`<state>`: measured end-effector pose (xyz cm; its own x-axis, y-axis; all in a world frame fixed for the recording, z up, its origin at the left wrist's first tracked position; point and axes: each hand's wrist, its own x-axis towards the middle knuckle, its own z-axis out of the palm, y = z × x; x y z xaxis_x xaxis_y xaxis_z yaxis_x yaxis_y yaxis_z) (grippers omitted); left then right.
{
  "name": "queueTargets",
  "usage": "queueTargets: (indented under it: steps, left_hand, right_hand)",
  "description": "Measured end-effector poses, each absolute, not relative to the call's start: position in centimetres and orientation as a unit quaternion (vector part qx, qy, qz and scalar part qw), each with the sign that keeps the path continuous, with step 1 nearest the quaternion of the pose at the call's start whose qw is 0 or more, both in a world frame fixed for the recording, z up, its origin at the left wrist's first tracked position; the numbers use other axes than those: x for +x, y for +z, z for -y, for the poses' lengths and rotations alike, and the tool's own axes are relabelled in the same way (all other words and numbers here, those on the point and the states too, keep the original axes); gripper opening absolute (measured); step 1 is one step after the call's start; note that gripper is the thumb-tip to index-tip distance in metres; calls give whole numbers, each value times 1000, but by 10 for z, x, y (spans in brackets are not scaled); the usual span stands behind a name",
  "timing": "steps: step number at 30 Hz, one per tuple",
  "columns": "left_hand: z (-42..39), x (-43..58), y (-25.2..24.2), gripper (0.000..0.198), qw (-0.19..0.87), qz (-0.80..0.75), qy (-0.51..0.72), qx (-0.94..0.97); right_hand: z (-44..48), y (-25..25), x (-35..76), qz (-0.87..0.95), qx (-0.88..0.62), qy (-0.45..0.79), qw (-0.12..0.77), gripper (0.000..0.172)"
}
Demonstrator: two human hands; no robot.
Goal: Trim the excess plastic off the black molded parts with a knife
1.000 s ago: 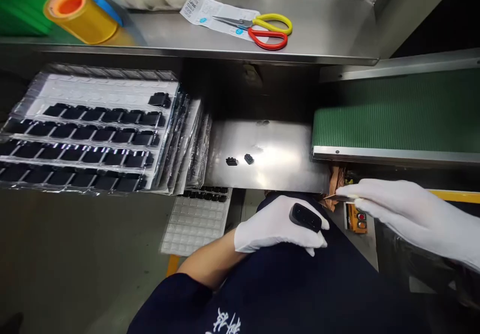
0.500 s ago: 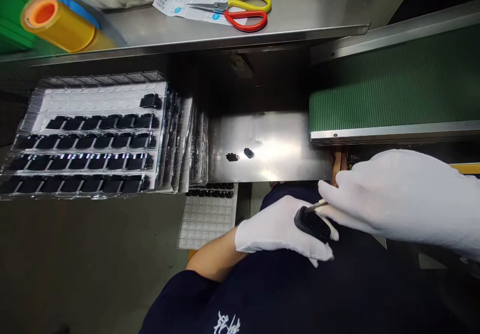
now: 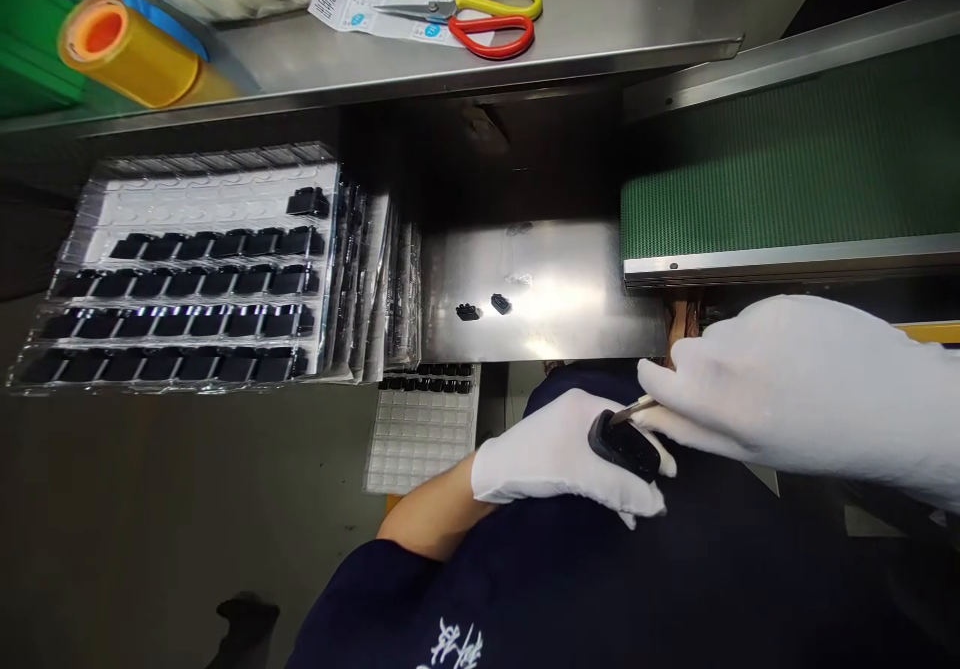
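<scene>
Both my hands wear white gloves and rest over my dark-clothed lap. My left hand [image 3: 559, 459] is closed round a small black oblong part [image 3: 624, 446]. My right hand [image 3: 780, 384] pinches a thin metal tool [image 3: 634, 410] like tweezers, and its tip touches the top of the black part. Two small black pieces [image 3: 484, 308] lie on the shiny steel plate [image 3: 570, 299] just beyond my hands.
Stacked clear trays [image 3: 187, 279] of several black parts sit at the left, and another tray [image 3: 420, 424] lies lower down. A green conveyor belt [image 3: 787, 189] runs at the right. On the steel shelf [image 3: 600, 9] above lie scissors [image 3: 480, 19], a paper label and a yellow tape roll [image 3: 127, 44].
My right hand moved left from beside the conveyor and brought the tool's tip onto the black part. My left hand kept its hold and barely moved.
</scene>
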<state>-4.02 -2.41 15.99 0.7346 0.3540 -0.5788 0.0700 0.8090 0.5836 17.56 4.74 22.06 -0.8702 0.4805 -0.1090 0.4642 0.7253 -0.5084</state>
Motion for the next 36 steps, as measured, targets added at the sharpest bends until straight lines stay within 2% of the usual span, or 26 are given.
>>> queueTargets:
  steps: [4,10,17,20,23,26,36]
  left_hand:
    - [25,-41,159,42,881,-357,82,299]
    - [26,-40,159,41,883,-356,78,295]
    - [28,-40,160,41,881,-356,83,300]
    - [30,-40,160,41,882,-357,83,297]
    - [31,-40,162,37,885,-355,84,288]
    - [32,-39,163,35,886,-355,83,286]
    - [34,-36,161,38,885,-359,73,287]
  right_hand:
    - [-47,221,175,957,-222,182,-49,38]
    - [-45,219,174,953,-213,215,7,40]
    - [-45,219,172,957,-208,200,-35,38]
    - [-45,221,172,940,-240,238,-51,37]
    - [-44,222,172,926,-253,278,-29,39]
    - [-43,222,172,939,-231,256,-17,39]
    - [-39,218,176,962,-196,177,-61,37]
